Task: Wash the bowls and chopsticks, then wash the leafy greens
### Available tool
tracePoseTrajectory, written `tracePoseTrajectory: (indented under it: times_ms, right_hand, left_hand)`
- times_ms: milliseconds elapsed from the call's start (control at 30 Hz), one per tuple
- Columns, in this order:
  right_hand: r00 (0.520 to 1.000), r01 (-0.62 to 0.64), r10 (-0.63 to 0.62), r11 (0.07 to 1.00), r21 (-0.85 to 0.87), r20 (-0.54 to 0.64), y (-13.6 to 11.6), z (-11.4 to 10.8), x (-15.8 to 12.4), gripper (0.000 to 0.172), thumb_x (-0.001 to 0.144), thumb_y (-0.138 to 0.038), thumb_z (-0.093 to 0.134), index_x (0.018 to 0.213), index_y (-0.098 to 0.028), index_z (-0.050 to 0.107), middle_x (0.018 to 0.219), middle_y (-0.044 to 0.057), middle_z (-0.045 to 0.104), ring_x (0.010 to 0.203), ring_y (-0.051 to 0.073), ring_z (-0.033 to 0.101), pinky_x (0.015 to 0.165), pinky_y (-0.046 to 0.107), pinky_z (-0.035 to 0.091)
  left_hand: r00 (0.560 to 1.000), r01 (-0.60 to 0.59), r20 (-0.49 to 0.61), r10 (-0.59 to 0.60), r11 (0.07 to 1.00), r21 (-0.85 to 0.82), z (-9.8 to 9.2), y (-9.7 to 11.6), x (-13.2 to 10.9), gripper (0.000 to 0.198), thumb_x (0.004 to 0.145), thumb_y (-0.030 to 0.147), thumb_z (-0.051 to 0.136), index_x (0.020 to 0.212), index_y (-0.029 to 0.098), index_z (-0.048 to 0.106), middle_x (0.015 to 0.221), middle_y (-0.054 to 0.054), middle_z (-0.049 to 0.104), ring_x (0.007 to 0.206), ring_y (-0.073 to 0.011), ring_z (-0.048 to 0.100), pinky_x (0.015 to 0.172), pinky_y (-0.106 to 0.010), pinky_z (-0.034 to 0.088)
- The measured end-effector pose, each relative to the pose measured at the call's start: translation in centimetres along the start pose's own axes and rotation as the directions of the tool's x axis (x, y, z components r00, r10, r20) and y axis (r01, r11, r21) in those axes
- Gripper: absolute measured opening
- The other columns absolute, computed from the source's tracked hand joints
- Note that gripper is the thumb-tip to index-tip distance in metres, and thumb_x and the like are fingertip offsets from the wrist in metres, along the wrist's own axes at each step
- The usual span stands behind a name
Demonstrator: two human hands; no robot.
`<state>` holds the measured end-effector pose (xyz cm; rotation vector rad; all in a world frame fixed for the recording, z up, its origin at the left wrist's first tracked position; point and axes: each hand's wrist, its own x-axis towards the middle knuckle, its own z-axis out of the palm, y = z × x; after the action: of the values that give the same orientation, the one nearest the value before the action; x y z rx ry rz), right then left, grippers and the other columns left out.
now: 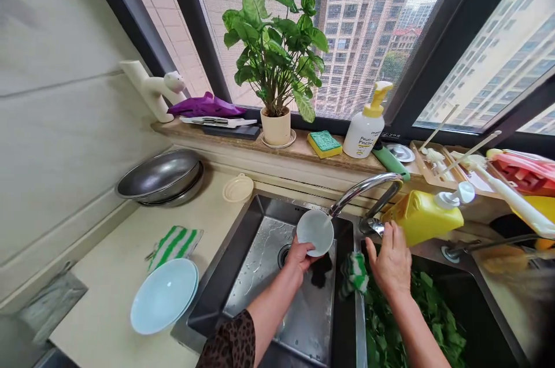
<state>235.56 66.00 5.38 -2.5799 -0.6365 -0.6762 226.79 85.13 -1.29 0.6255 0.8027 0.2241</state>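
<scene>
My left hand [300,255] grips a small pale bowl [315,231] by its lower rim, tilted up under the spout of the chrome faucet [363,188] over the left sink basin [264,275]. My right hand [391,261] reaches up with fingers spread, its fingertips at the faucet handle [376,225]. A green and white sponge cloth [354,273] lies on the divider between the basins, beside my right wrist. A dark object [321,271] sits in the basin below the bowl.
The right basin is full of green leaves [433,322]. Stacked light blue bowls [163,295] and a striped cloth [175,245] lie on the counter left of the sink. Steel bowls [160,176] stand farther back. A yellow bottle [425,216], soap dispenser [366,125], sponge [324,143] and potted plant [276,62] line the sill.
</scene>
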Motion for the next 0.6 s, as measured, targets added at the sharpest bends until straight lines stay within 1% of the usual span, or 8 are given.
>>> tracePoseTrajectory:
  times_ms: [67, 167, 233, 300, 367, 467, 533, 600]
  right_hand:
    - [0.998, 0.051, -0.049, 0.997, -0.054, 0.042, 0.7, 1.5, -0.4, 0.066, 0.092, -0.040, 0.041, 0.144, -0.004, 0.023, 0.142, 0.029, 0.037, 0.135, 0.040, 0.029, 0.098, 0.058, 0.039]
    - [0.995, 0.080, -0.074, 0.991, -0.104, 0.060, 1.1, 3.3, -1.6, 0.067, 0.092, -0.036, 0.041, 0.144, 0.000, 0.019, 0.145, 0.031, 0.031, 0.137, 0.041, 0.024, 0.101, 0.057, 0.037]
    - [0.996, 0.077, -0.072, 0.991, -0.113, 0.049, 1.3, 4.1, -2.3, 0.069, 0.092, -0.033, 0.042, 0.145, 0.001, 0.016, 0.146, 0.031, 0.028, 0.138, 0.041, 0.022, 0.102, 0.056, 0.036]
    - [0.996, 0.080, -0.076, 0.991, -0.110, 0.037, 1.6, 4.4, -2.7, 0.070, 0.091, -0.032, 0.042, 0.145, 0.001, 0.013, 0.147, 0.032, 0.026, 0.138, 0.040, 0.022, 0.102, 0.056, 0.036]
    - [0.996, 0.081, -0.078, 0.991, -0.103, 0.033, 1.7, 4.4, -2.8, 0.070, 0.091, -0.031, 0.043, 0.146, 0.002, 0.012, 0.148, 0.032, 0.025, 0.138, 0.040, 0.021, 0.102, 0.055, 0.036]
    - [0.997, 0.058, -0.054, 0.995, -0.078, 0.054, 1.4, 3.4, -2.6, 0.069, 0.091, -0.033, 0.042, 0.146, -0.002, 0.014, 0.148, 0.029, 0.027, 0.138, 0.040, 0.023, 0.100, 0.058, 0.036]
    - [0.999, 0.012, -0.010, 0.999, -0.053, 0.047, 0.7, 2.3, -2.6, 0.064, 0.091, -0.035, 0.042, 0.146, -0.009, 0.020, 0.148, 0.026, 0.030, 0.136, 0.040, 0.027, 0.098, 0.063, 0.035]
    - [1.000, -0.025, 0.025, 1.000, -0.001, 0.010, -0.3, 1.1, -3.1, 0.059, 0.091, -0.036, 0.043, 0.144, -0.013, 0.028, 0.146, 0.023, 0.034, 0.134, 0.039, 0.032, 0.097, 0.063, 0.036]
  left_hand:
    - [0.995, -0.101, -0.007, 0.101, 0.995, 0.022, -0.1, 0.6, 0.2, 0.070, 0.045, -0.003, 0.054, 0.109, 0.025, 0.052, 0.100, -0.002, 0.063, 0.080, -0.0181, 0.063, 0.070, -0.035, 0.055]
    - [0.974, -0.220, -0.029, 0.224, 0.969, 0.114, 0.0, 1.8, 0.0, 0.067, 0.042, -0.002, 0.050, 0.104, 0.022, 0.051, 0.094, -0.001, 0.060, 0.081, -0.0173, 0.060, 0.074, -0.034, 0.053]
    - [0.944, -0.311, -0.043, 0.326, 0.928, 0.204, 0.0, 2.7, -0.4, 0.064, 0.041, -0.001, 0.047, 0.101, 0.021, 0.050, 0.091, -0.001, 0.058, 0.084, -0.0176, 0.058, 0.079, -0.033, 0.051]
    - [0.894, -0.415, -0.033, 0.446, 0.855, 0.310, -0.1, 3.4, -0.9, 0.061, 0.042, 0.000, 0.045, 0.099, 0.021, 0.048, 0.092, 0.000, 0.056, 0.088, -0.0177, 0.056, 0.084, -0.032, 0.048]
    - [0.826, -0.521, 0.030, 0.562, 0.743, 0.421, -0.4, 4.2, -1.5, 0.060, 0.045, -0.001, 0.044, 0.100, 0.021, 0.047, 0.094, -0.001, 0.055, 0.092, -0.0178, 0.055, 0.089, -0.032, 0.045]
    - [0.685, -0.667, 0.209, 0.698, 0.486, 0.565, -1.2, 5.3, -2.8, 0.057, 0.053, -0.003, 0.044, 0.104, 0.021, 0.051, 0.101, -0.004, 0.054, 0.102, -0.0203, 0.052, 0.099, -0.035, 0.038]
    - [0.602, -0.729, 0.357, 0.714, 0.310, 0.610, -2.0, 6.2, -4.1, 0.052, 0.061, -0.001, 0.046, 0.106, 0.022, 0.055, 0.107, -0.007, 0.054, 0.108, -0.0221, 0.049, 0.102, -0.037, 0.035]
    - [0.575, -0.761, 0.481, 0.662, 0.215, 0.613, -2.8, 7.4, -5.5, 0.044, 0.069, 0.004, 0.051, 0.107, 0.025, 0.059, 0.114, -0.008, 0.054, 0.112, -0.0233, 0.047, 0.104, -0.039, 0.034]
